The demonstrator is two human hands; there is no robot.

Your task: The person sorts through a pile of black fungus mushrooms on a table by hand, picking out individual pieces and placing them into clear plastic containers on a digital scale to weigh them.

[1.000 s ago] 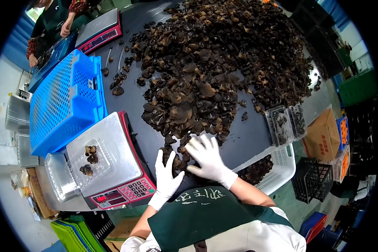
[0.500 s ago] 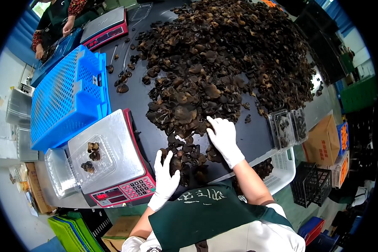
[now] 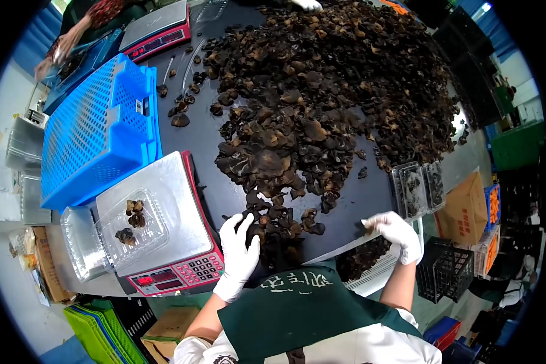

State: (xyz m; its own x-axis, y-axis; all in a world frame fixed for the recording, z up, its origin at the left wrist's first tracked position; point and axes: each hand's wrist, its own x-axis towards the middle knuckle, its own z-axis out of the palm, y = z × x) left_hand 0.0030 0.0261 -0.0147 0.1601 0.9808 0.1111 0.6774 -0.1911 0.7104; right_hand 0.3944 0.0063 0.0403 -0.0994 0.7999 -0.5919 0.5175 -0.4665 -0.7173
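Observation:
My left hand (image 3: 239,253), in a white glove, has its fingers apart beside a small cluster of wood ear mushrooms (image 3: 279,221) at the table's near edge. Off to the right, my right hand (image 3: 399,235), also gloved, is over the table edge above a white basket (image 3: 379,273). Its fingertips are pinched on a small brownish piece, apparently wood ear. Dark wood ears (image 3: 363,258) lie in that basket. A large heap of wood ears (image 3: 321,79) spreads over the dark table. Left of my left hand, a scale (image 3: 185,224) carries a transparent plastic tray (image 3: 148,233) holding several pieces.
A blue crate (image 3: 94,130) stands behind the scale. Transparent boxes (image 3: 412,191) sit at the table's right edge, near a cardboard box (image 3: 467,203) and a black crate (image 3: 446,270). Another person's arm (image 3: 73,36) is at upper left; a gloved hand (image 3: 307,4) reaches over the heap's far side.
My right hand has moved from the heap's front edge rightward and toward me, over the white basket. My left hand stays almost in place. Another person's gloved hand has appeared at the top.

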